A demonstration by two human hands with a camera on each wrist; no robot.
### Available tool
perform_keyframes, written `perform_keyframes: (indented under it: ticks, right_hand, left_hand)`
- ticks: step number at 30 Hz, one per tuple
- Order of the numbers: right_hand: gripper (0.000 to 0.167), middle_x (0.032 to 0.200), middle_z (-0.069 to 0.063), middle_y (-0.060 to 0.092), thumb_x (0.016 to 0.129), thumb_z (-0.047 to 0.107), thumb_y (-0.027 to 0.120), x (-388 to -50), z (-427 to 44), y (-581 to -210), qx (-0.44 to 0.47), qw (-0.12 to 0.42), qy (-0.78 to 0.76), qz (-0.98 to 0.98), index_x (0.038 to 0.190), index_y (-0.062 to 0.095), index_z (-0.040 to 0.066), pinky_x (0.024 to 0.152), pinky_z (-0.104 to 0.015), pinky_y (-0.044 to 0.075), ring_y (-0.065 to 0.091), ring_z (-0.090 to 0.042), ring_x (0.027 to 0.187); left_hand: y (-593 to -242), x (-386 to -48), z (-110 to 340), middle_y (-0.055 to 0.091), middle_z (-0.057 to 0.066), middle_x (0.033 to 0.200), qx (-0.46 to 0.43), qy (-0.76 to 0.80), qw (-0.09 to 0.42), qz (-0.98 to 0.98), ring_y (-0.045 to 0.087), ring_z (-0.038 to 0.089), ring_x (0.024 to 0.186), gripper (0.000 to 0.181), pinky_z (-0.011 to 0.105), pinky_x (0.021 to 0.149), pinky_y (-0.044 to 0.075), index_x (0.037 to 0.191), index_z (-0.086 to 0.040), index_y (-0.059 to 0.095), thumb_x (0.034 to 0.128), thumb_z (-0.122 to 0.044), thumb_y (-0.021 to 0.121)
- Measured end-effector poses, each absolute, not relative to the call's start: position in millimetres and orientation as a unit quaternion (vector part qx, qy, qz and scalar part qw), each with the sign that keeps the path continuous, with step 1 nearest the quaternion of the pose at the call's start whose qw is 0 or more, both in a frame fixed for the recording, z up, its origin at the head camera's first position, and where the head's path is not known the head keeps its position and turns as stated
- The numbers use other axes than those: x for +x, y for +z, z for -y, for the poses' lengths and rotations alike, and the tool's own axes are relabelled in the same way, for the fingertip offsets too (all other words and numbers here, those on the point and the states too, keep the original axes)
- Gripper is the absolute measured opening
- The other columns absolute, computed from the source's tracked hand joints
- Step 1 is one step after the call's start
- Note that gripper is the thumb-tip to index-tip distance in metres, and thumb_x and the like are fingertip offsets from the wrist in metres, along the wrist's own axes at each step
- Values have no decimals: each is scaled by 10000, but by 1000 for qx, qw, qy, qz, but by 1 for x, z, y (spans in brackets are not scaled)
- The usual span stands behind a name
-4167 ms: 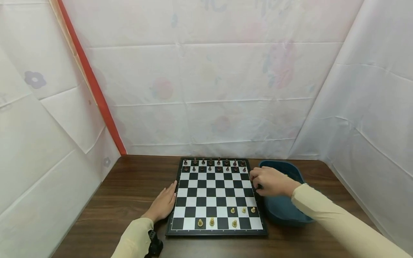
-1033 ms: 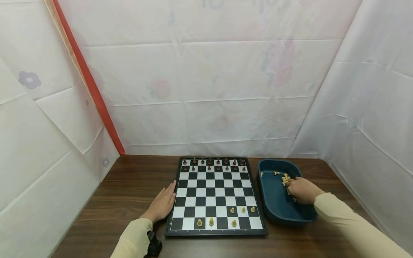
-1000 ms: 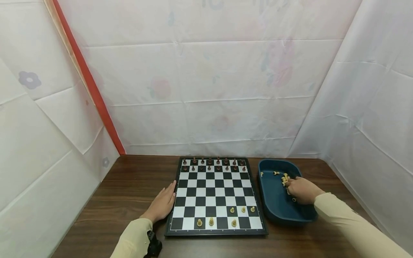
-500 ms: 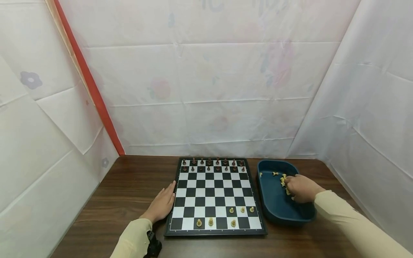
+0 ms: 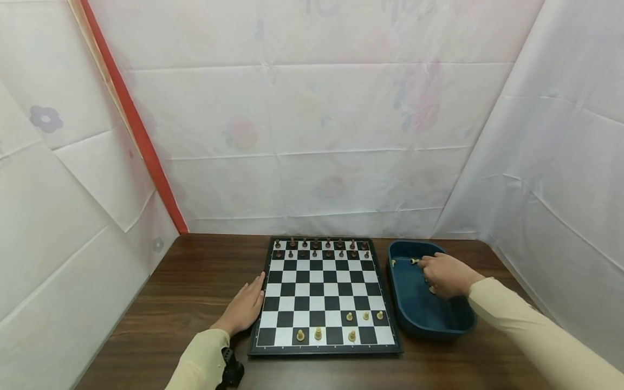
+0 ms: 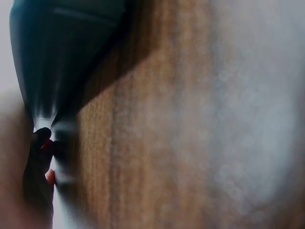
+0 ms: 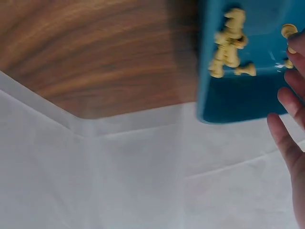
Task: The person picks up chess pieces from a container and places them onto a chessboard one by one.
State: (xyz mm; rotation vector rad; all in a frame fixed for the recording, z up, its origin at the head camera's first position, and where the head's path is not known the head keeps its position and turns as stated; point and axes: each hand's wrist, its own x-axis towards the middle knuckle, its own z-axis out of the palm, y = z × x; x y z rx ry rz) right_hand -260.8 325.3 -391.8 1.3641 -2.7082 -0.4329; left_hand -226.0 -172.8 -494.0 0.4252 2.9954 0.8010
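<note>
My left hand [image 5: 245,307] rests flat on the table against the left edge of the chessboard [image 5: 268,271], fingers straight. My right hand [image 5: 446,274] hovers palm down inside the blue tray [image 5: 408,322], its fingertips by a lying pale chess piece [image 5: 414,261]. In the right wrist view, the fingers [image 7: 286,143] spread beside pale chess pieces [image 7: 289,30] at the frame's edge; whether thumb and forefinger pinch one is cut off. A heap of pale pieces [image 7: 228,45] lies in the tray, mostly hidden by the hand in the head view.
Two rows of dark chess pieces [image 5: 316,253] stand along the board's far side. Several pale pieces [image 5: 318,333] stand near its front edge. The tray sits right of the board on the wooden table [image 5: 205,271]. White sheeting [image 5: 312,135] surrounds the table.
My right hand came from the board's right edge into the tray over the pale heap, then shifted left and away toward the lone lying piece. The left hand stays put.
</note>
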Motion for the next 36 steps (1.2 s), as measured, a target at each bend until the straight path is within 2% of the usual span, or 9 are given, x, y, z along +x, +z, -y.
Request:
perform_keyframes:
  ticks: [5,9,19,28,36]
  right_hand:
    - [215,886,-19,615,685,228,853,-258,-308,-379,459,44,-155,873,630,675,122,593,-328,453,540,-177,766]
    - [225,799,36,535,693,239,848,-257,-296,-374,465,42,-169,868,632,659,134,576,-310,426,464,-135,697]
    - [268,852,8,570,740,229,812,-260,-278,-366,464,38,-171,869,575,612,161,572,-318,424,436,-137,690]
    - [222,863,-9,576,751,224,804,-262,-254,-356,473,47,-184,860,625,636,152,607,-326,448,497,-163,731]
    - [138,823,31,552,752,165,764,-266,-228,-356,487,52,-189,851,645,677,169,585,-303,405,444,-142,703]
  left_hand:
    - [-493,-225,173,302,251,1489,138,258,5,-956,279,364,1380,518,516,1135,165,1484,58,214,1030,-157,341]
    - [-494,-226,173,304,249,1490,135,257,6,-957,279,360,1381,518,514,1136,163,1485,57,214,1032,-161,339]
    - [-494,-226,173,307,235,1494,134,253,9,-958,279,350,1384,520,506,1137,166,1487,49,217,1031,-167,342]
    - [-494,-227,173,298,238,1497,133,252,14,-958,272,352,1386,523,511,1137,163,1488,51,211,1033,-169,343]
    - [-493,-226,172,294,225,1503,129,255,14,-958,265,340,1392,520,501,1142,152,1494,37,208,1035,-173,337]
